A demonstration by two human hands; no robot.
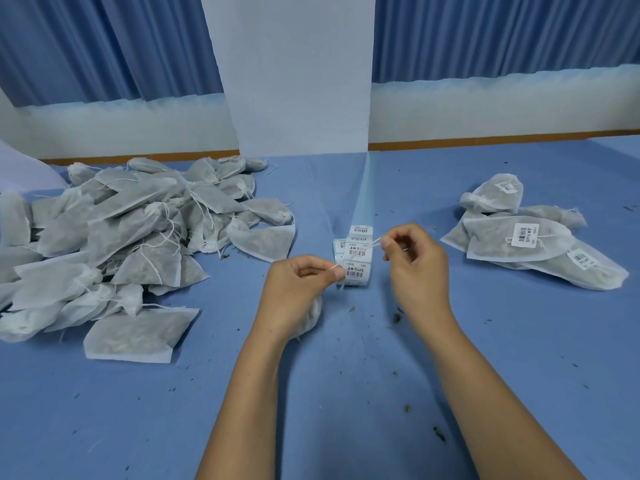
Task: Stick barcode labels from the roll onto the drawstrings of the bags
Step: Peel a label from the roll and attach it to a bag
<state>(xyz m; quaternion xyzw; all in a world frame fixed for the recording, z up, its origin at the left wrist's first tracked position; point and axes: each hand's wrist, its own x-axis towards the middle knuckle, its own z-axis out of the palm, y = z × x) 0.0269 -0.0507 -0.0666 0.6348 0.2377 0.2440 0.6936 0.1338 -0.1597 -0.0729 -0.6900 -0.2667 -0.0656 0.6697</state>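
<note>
So, you pinched the drawstring (358, 255) taut between left hand (298, 292) and right hand (415, 268), bag (313, 315) tucked under the left palm, over the label roll (356, 276). Centring it on one label looked wise.

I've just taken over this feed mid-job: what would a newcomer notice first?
At centre, the left hand and right hand pinch a white drawstring between them, in front of the label roll. A big heap of unlabelled bags sprawls at the left; a small stack of labelled bags lies at the right.
</note>
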